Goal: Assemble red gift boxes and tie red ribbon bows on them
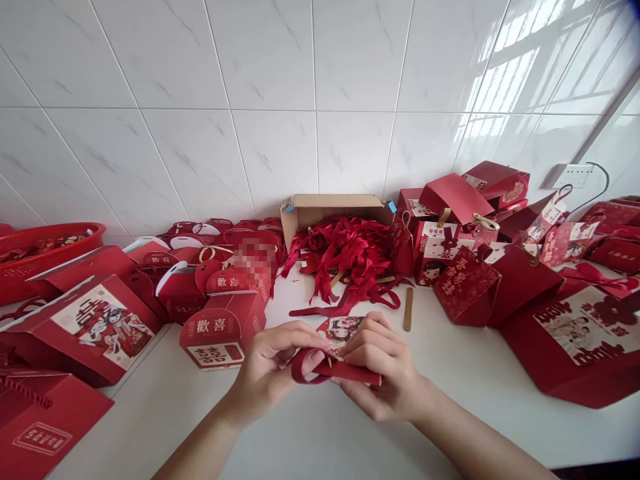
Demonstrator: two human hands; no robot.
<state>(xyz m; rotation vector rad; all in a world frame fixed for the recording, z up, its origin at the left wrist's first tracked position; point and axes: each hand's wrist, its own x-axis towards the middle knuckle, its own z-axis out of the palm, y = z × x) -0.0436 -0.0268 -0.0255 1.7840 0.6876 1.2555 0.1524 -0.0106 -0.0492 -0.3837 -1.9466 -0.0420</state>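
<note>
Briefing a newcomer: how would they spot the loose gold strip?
Find the open cardboard box by the tiled wall, with red ribbons spilling onto the table. Right of that spill lies a narrow gold strip. Unlike the gold pieces among the ribbons, it lies bare and alone.

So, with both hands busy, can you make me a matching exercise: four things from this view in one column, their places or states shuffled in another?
1. Cardboard box
2. Red basket
3. Power socket
4. Looped red strap

A. Held by left hand and right hand
B. On the tiled wall, right side
C. Open, red ribbons spilling out
D. At the left edge

Pairs: 1-C, 2-D, 3-B, 4-A
</note>
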